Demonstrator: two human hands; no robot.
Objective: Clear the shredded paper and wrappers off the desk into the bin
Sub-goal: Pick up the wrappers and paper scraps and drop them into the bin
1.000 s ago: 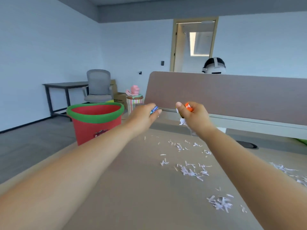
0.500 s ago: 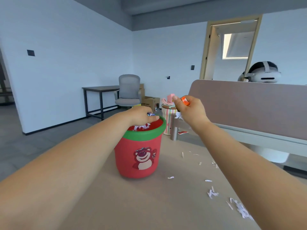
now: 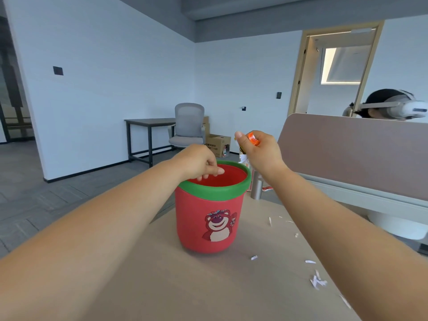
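**L hand loose over bin, R hand pinching wrapper**

My L hand [image 3: 198,162] is over the bin [image 3: 214,190], wrist bent, fingers hanging down loose and a bit apart w/ tips just inside the green rim. Nothing in it that I can see.

My R hand [image 3: 258,152] is up higher, just right of the bin mouth and behind the rim, thumb + fingers curled and pinching an orange wrapper [image 3: 253,138]. A few white strips [image 3: 243,159] stick out under the same grip.

Bin is red w/ a bear pic on the front, upright on the desk [image 3: 162,286], roughly centre of view between my forearms.

Shredded paper [image 3: 318,281] is scattered on the desk to the right of the bin, mostly near my R forearm, w/ single bits closer to the bin. None touching it.

Bkgd: brown partition [image 3: 347,156] along the desk's far right edge, metal post [image 3: 256,189] at its end just behind the bin. Office chair [image 3: 188,126], dark side table [image 3: 148,122] and cardboard box [image 3: 217,144] by the far wall. A person w/ a headset [image 3: 405,108] is behind the partition.
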